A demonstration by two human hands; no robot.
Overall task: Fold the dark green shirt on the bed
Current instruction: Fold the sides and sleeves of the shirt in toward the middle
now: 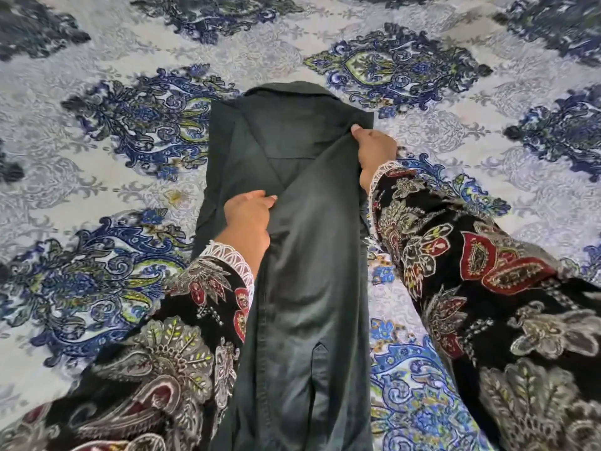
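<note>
Nearest, the shirt (302, 288) lies lengthwise on the bed (97, 177), collar far. Left hand (248, 222) pinches a mid-body fold; right hand (375, 151) grips the right edge beyond. Fabric judged soft, light, limp: best held at edges and seams.

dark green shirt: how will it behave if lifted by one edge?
Likely floppy: the dark green shirt creases and drapes where the right hand and left hand pinch it. Probably light, since fingertip grips raise the panel. It may slide a little on the patterned bedspread.
</note>
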